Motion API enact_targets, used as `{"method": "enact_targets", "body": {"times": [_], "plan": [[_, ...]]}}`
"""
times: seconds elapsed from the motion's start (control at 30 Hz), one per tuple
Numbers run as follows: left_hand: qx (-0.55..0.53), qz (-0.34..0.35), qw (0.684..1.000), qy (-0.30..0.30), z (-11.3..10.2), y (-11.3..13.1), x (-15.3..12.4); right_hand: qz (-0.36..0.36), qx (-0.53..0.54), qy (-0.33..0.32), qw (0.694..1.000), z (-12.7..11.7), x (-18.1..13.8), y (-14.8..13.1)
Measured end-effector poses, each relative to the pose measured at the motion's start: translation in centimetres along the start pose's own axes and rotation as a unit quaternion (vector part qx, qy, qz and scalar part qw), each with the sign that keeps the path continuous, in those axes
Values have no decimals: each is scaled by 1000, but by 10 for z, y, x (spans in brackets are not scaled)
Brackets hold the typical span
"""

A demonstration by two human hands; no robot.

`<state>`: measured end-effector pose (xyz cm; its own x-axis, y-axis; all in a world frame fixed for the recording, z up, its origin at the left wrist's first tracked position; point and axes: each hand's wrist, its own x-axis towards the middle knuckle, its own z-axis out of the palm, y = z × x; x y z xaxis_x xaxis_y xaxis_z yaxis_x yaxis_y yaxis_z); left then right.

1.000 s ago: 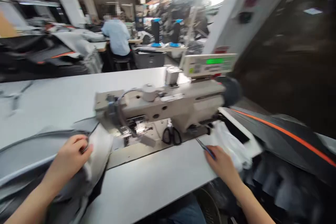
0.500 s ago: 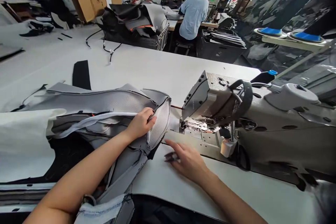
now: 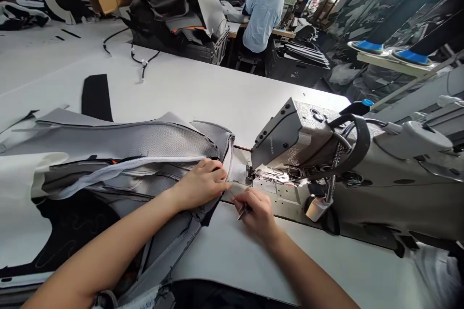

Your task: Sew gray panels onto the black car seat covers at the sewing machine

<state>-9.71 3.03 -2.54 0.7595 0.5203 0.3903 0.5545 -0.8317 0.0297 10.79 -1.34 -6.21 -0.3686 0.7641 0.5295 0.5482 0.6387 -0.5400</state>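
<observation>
My left hand [image 3: 201, 183] presses on a grey perforated seat-cover panel [image 3: 119, 142], gripping its folded edge with a white binding strip [image 3: 123, 171] running along it. The panel's end lies just left of the sewing machine's needle area [image 3: 266, 174]. My right hand [image 3: 255, 212] rests on the white table [image 3: 217, 256] in front of the machine, pinching a thin pointed tool [image 3: 243, 212] whose shaft is mostly hidden by my fingers. A white lining [image 3: 20, 203] spreads under the panel at the far left.
The grey industrial sewing machine head [image 3: 290, 145] stands right of my hands. A black fabric piece [image 3: 96, 96] and cables [image 3: 137, 53] lie on the table. Beyond it are a crate of black material [image 3: 174, 24] and a seated co-worker in a pale blue shirt [image 3: 263, 21].
The grey panel has moved from the table's left to the needle area. My right hand has closed from spread fingers onto the thin tool. The view has swung left.
</observation>
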Motion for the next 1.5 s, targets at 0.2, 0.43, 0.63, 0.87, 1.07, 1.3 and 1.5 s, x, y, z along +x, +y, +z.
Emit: {"method": "enact_targets", "body": {"times": [0.2,0.43,0.63,0.87,1.07,1.3,1.5], "plan": [[-41,-35,998,36,12,0,0,22,-59,-70,996,0,-2,-2],[-117,-93,985,87,5,-10,-9,169,-236,-196,937,-10,10,5],[-105,-83,988,75,6,-9,-8,136,-237,-251,929,4,22,-8],[-107,-52,990,69,1,-10,-6,156,-258,-146,942,-59,-34,29],[-35,-17,996,77,5,-7,-1,326,-345,-190,859,-115,-23,55],[-65,126,989,-51,2,81,30,341,-305,-227,860,-120,0,53],[-65,10,989,-131,60,122,65,359,-312,-132,870,-133,-49,48]]}}
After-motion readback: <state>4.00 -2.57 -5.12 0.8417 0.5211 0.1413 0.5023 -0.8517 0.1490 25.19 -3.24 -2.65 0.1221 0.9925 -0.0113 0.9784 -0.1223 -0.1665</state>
